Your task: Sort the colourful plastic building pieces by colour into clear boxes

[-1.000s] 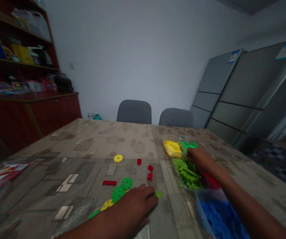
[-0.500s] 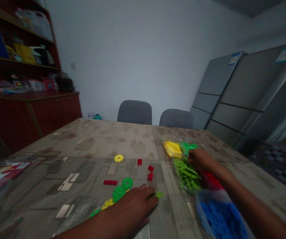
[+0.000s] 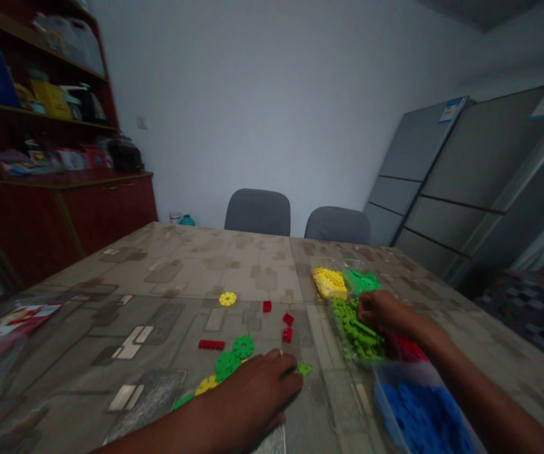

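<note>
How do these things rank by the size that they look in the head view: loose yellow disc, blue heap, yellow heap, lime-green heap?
Blue heap
Lime-green heap
Yellow heap
Loose yellow disc
The blue heap is nearest the camera, so real sizes are unsure.

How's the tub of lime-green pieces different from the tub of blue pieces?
The lime-green tub holds lime-green pieces, the blue tub blue ones. The right hand is at the lime-green tub's far end, while no hand is at the blue tub. The blue tub sits closer to the person than the lime-green tub. Both are see-through and hold many pieces.
</note>
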A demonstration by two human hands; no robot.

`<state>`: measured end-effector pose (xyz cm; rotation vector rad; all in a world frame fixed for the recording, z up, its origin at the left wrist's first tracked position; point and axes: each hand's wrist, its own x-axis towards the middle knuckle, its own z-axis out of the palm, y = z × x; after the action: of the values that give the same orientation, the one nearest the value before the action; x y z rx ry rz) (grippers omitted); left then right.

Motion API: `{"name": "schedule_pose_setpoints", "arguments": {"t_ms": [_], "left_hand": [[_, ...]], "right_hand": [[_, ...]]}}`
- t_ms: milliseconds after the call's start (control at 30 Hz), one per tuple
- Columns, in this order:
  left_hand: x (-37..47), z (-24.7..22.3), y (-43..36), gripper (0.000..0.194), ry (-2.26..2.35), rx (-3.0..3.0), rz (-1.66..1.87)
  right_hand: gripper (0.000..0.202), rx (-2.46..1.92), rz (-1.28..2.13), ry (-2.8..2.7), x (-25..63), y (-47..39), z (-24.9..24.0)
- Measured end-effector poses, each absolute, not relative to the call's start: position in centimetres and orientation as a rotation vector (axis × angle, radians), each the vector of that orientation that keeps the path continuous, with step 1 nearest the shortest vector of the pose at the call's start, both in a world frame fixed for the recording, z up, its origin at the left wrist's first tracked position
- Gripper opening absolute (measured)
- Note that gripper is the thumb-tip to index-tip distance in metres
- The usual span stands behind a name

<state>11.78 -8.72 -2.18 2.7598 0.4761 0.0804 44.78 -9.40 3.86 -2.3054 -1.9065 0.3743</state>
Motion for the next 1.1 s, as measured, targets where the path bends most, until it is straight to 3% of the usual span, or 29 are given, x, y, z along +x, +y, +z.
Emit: {"name": "schedule_pose_setpoints", "arguments": {"t_ms": [133,367,533,867,1100], "left_hand": [[11.7,-2.5,-8.6,0.035,0.47,2.733,0.096],[11.5,-2.4,-8.6,0.035,0.451,2.715,0.115],[11.5,-2.0,-8.7,0.034,0.472,2.706,0.114],[11.7,-1.0,-8.8,0.033,0.489,2.704,0.069],[11.8,-1.4,-8.7,0.035,0.476,2.72,0.079]], "right_hand": [[0.013,-2.286,0.449,-1.927,44.6,-9.8,3.8],[0.009,-2.257,0.295,-1.913,45.0,-9.6,4.6],[0.017,-2.267,0.382,-1.934,44.3,-9.9,4.4],[0.008,-2.271,0.625,-1.986,43.5,-12.9,4.6],[0.022,-2.282,0.237,-1.966,45.1,-11.8,5.8]]}}
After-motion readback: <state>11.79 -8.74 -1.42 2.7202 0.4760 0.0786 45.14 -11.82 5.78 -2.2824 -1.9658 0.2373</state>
